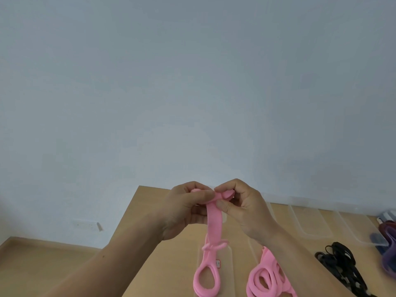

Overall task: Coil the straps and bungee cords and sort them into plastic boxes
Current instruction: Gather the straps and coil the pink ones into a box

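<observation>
Both hands [186, 207] [244, 207] pinch flat pink strap [214, 221], looped end dangling

Your left hand [184, 207] and right hand [244, 207] pinch a pink strap [214, 219] hanging above the surface [171, 249]; more pink straps [267, 277] lie below.

No txt, nos. or brands legible anywhere. One small red-edged label [218, 263], just beside the hanging pink strap [214, 224], is too blurred & tiny to read.
</observation>
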A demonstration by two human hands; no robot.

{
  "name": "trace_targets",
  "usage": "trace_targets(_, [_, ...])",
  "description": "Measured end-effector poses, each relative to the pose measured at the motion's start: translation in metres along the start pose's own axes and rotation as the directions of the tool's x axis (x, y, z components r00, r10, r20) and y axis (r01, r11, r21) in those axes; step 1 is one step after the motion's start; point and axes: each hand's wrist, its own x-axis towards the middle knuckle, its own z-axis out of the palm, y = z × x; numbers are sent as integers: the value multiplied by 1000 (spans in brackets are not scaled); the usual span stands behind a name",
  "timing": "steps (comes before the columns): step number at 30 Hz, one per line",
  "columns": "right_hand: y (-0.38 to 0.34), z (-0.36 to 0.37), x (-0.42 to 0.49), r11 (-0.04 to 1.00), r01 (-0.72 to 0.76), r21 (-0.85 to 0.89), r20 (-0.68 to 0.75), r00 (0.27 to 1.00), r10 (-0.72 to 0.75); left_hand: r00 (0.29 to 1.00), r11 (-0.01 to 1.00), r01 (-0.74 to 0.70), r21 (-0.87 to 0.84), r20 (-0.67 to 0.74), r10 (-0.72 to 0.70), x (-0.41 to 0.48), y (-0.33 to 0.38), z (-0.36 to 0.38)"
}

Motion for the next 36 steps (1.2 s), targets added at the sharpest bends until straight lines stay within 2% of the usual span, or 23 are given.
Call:
trace_targets(5, [0,2,-1,1000,-9,-24,-35,999,8,1000,1000,-6,-31,-22,6,1,-5,0])
trace_targets(8, [-1,1,-2,994,-99,56,15,995,98,998,999,-35,-9,-56,34,2,-7,-3])
trace_targets(11, [-1,1,-3,982,-168,89,18,986,167,991,991,-92,97,-86,101,4,-9,-7])
trace_targets(15, [3,3,-3,974,-221,49,-7,975,222,979,938,-163,305,-72,193,6,-9,-9])
trace_targets(18, [4,3,-3,982,-188,16,-25,982,188,984,962,-133,237,-84,157,6,-10,-11])
trace_targets(20, [3,3,-3,988,-155,17,-57,986,156,994,984,-91,155,-37,98,6,-9,-11])
trace_targets(23, [2,4,-3,993,-118,30,-92,988,120,999,978,-50,202,21,46,5,-7,-12])
trace_targets(27, [4,9,-1,999,-51,-18,-108,993,48,1000,965,-27,261,5,27,5,-3,-17])
trace_targets(33, [8,10,-1,994,-7,-113,-90,996,-3,1000,978,4,207,20,-8,2,-2,-14])
trace_targets(36, [7,11,0,995,-5,-101,-74,997,-2,999,985,22,174,20,-26,2,0,-14])
